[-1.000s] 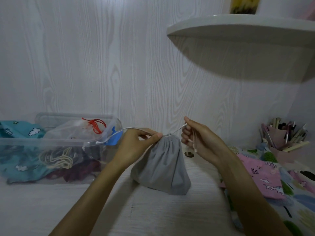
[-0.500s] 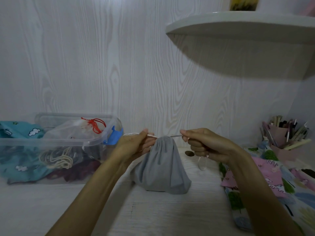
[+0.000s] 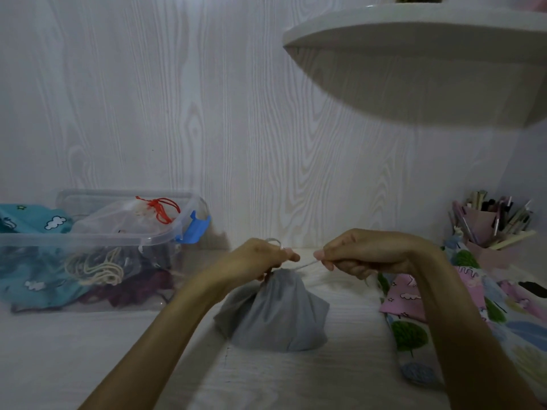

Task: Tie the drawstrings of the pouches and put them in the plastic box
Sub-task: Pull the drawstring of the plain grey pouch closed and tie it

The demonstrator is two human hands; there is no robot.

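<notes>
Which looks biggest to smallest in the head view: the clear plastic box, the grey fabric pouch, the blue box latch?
1. Clear plastic box, largest.
2. Grey fabric pouch, though it sits nearer the camera.
3. Blue box latch, smallest.

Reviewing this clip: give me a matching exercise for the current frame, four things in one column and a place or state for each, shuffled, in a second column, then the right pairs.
Things:
1. grey pouch
2. plastic box
3. pen holder
4. right hand

Places or states:
A. far right, by the wall
B. on the table between the forearms, neck gathered
C. pinching the drawstring
D. left side, pouches inside

Pairs: 1-B, 2-D, 3-A, 4-C
</notes>
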